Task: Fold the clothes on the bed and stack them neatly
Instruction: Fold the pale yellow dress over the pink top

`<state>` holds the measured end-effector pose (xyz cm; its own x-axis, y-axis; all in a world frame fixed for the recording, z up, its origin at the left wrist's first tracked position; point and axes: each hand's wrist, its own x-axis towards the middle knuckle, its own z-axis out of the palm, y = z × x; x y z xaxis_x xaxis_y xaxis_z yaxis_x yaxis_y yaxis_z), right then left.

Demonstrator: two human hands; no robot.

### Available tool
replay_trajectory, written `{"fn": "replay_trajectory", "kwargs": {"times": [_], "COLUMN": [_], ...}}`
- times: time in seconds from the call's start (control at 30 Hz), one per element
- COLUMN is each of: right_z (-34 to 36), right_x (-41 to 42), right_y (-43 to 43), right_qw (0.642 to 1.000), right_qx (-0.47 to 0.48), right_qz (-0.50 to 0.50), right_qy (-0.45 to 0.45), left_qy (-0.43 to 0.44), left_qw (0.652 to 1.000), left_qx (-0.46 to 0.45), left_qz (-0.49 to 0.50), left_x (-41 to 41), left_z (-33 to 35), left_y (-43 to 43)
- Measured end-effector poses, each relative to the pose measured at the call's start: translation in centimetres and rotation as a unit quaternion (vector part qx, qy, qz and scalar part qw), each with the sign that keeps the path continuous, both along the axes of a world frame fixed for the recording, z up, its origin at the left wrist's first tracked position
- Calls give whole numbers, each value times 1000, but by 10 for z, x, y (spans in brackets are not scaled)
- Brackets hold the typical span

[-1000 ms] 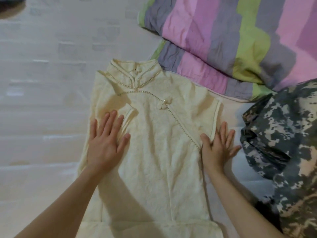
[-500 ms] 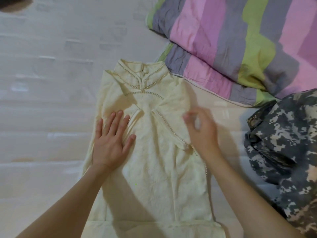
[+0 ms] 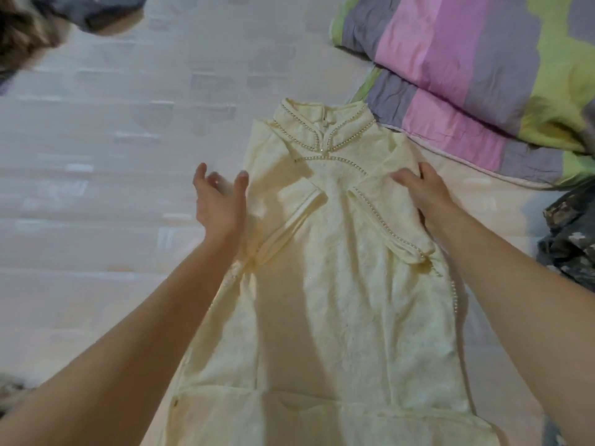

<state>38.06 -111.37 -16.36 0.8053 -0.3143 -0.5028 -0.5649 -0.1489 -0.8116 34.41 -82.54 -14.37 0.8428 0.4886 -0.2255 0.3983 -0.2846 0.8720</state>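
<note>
A cream dress (image 3: 338,284) with a pearl-trimmed collar lies flat on the bed, collar away from me. Both of its short sleeves are folded inward over the chest. My left hand (image 3: 219,204) hovers just off the dress's left edge, fingers spread and relaxed, holding nothing. My right hand (image 3: 425,188) rests flat on the folded right shoulder of the dress, pressing it down.
A striped pink, grey and green quilt (image 3: 467,75) is bunched at the back right. A camouflage garment (image 3: 570,239) lies at the right edge. Dark clothing (image 3: 96,8) sits at the top left. The pale mattress (image 3: 96,156) stretches to the left.
The right sleeve has been folded over onto the chest, and my right hand now presses it. My left hand has lifted off the dress and moved left.
</note>
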Motion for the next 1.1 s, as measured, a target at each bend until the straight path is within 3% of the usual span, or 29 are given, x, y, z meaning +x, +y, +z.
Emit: {"fn": "replay_trajectory", "kwargs": {"times": [0.17,0.23,0.33,0.43,0.5,0.57,0.63,0.7,0.8,0.87,0.93,1.0,1.07,1.1], "right_z": [-4,5,39,75,82,75,66,60,67,70,73,86,101,106], "right_x": [-2,-10,-32,-92,-154,-216,-260,-276,-272,-264,-257,-246,-236,-235], "right_y": [-5,-6,-9,-17,-20,-21,-15,-15,-14,-9,0,8,4,0], "right_qw": [999,998,994,988,988,993,998,997,964,980,987,986,993,979], "right_qx": [4,22,65,28,-35,-74,-63,4,163,99,-43,-87,80,185], "right_qz": [16,22,-5,-26,-3,15,10,-56,-199,-133,8,49,-26,-65], "right_qy": [-45,-56,-86,-150,-152,-91,-6,51,69,114,157,131,85,56], "left_qy": [130,108,-34,-131,-129,-63,37,129,184,218,250,236,185,150], "left_qw": [982,979,982,978,972,973,974,968,974,965,958,955,947,936], "left_qx": [-33,-53,-85,13,84,93,55,18,-102,-141,-104,-102,-229,-300], "left_qz": [-135,-163,-168,-159,-177,-202,-217,-216,-85,-40,-95,-146,-127,-109], "left_x": [36,32,6,-57,-118,-173,-215,-235,-232,-223,-212,-204,-199,-199], "left_z": [3,14,43,74,82,74,56,42,37,39,45,59,70,74], "left_y": [4,7,14,29,38,43,46,51,56,51,43,33,32,36]}}
